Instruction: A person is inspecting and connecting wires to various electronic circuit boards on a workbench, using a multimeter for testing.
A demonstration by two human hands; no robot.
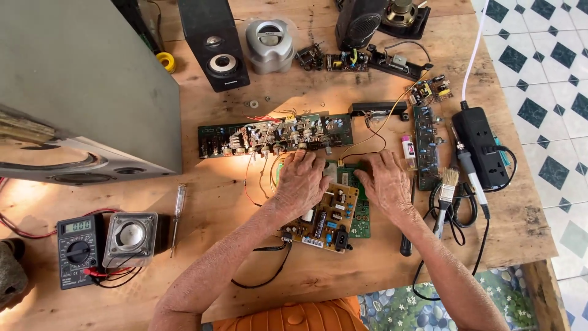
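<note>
Both hands lie palm-down, fingers curled: left hand [300, 181] gripping the tan board [327, 217], right hand [384, 182] the green board [362, 214].

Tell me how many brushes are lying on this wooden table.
1: a pale-bristled paintbrush lies on the wooden table right of the right hand, beside the black power strip. Clutter could hide another.
</note>
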